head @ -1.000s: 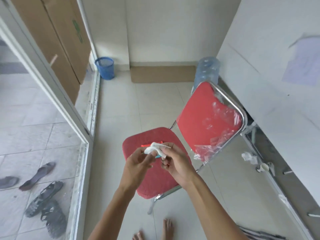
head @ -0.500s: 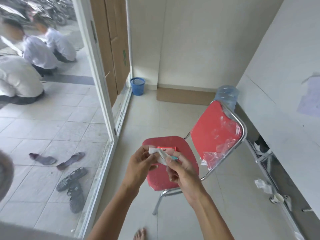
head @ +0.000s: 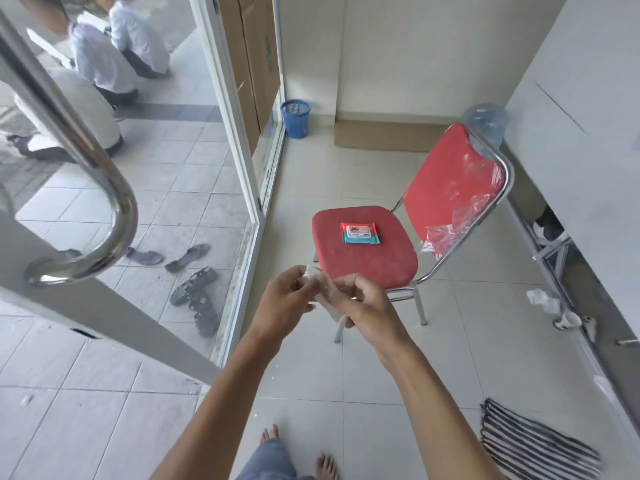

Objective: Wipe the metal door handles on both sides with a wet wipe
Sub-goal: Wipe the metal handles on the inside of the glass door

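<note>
Both hands hold a white wet wipe (head: 323,294) between them at mid frame. My left hand (head: 285,297) pinches its upper left corner and my right hand (head: 363,304) grips its lower part. A curved shiny metal door handle (head: 100,181) on the glass door fills the left side, well left of and above my hands. The pack of wet wipes (head: 359,233) lies on the red seat of a chair (head: 367,265) just beyond my hands.
The glass door frame (head: 114,320) cuts diagonally across the lower left. Sandals (head: 194,289) lie outside, where people sit on the tiles. A blue bin (head: 296,117) stands at the far wall, a white counter (head: 588,140) runs along the right, a striped mat (head: 533,441) lies lower right.
The view has swung left and back, bringing the door handle into sight. My hands have drawn away from the chair, uncovering the wipe pack, and are spreading the wipe.
</note>
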Demonstrator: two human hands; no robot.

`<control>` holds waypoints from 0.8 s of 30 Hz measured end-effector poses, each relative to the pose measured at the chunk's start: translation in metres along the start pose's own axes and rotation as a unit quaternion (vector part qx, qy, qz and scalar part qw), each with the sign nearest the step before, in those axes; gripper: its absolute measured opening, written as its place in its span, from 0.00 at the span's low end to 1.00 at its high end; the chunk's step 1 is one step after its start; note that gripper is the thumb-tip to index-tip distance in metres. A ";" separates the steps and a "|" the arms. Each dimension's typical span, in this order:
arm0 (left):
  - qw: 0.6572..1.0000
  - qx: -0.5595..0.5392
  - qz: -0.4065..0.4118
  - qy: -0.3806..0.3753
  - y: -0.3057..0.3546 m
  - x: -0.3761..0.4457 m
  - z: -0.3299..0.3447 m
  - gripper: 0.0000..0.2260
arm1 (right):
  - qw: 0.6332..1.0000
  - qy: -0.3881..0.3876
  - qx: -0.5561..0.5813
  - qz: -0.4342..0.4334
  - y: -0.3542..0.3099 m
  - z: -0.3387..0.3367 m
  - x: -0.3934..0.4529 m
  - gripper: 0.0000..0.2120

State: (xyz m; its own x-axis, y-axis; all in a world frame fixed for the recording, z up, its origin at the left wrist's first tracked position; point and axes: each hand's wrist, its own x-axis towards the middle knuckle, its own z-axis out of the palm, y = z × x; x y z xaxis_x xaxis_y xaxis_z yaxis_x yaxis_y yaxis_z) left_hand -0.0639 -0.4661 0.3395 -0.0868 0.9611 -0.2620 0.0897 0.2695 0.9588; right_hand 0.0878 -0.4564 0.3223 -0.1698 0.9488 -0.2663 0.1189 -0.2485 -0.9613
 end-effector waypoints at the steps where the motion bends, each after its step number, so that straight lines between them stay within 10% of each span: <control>1: 1.000 0.009 0.005 -0.007 -0.002 -0.005 -0.006 0.12 | 1.000 0.001 0.004 -0.001 0.001 0.006 -0.005 0.17; 24: 0.988 0.036 0.021 -0.148 -0.062 -0.095 -0.320 0.11 | 1.000 -0.003 -0.004 -0.013 -0.007 0.322 -0.082 0.08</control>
State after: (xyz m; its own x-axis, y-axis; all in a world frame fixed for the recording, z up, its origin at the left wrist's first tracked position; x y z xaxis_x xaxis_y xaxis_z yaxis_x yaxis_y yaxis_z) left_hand -0.3786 -0.5934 0.3404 0.2112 0.9439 -0.2537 0.1587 0.2230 0.9618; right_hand -0.2137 -0.5949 0.3284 -0.1796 0.9537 -0.2414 0.1223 -0.2218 -0.9674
